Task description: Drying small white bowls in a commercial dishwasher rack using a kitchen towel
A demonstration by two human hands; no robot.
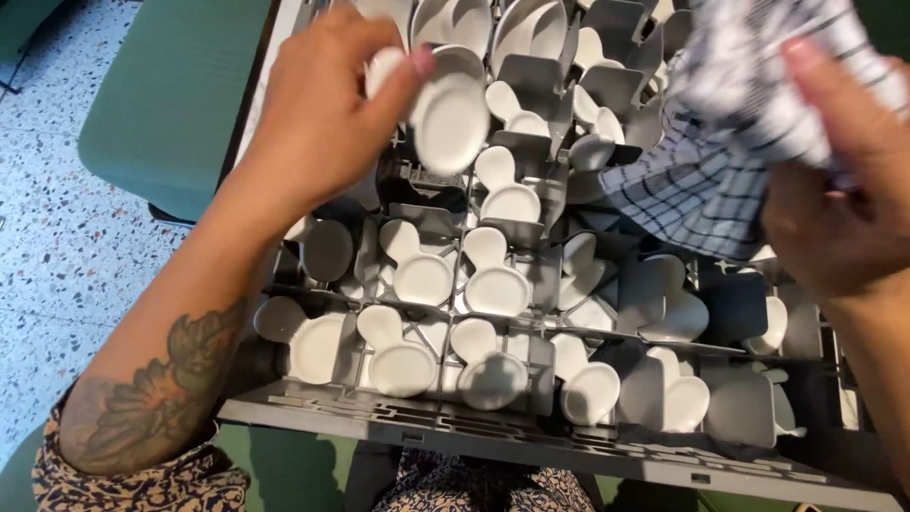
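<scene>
A grey rack [398, 417] with divided compartments fills the middle of the frame, and small white dishes [493, 284] with rounded handles are stood on edge in its rows. One white dish [447, 118] is pinched between thumb and fingers of the left hand [318, 114] at the upper left, just above the rack. A checked cloth [720, 142] is bunched in the closed right hand [834, 190] at the upper right.

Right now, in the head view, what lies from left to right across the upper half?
Speckled floor → green cushioned seat → left hand → small white dish it holds → grey rack of white dishes → checked cloth → right hand.
</scene>
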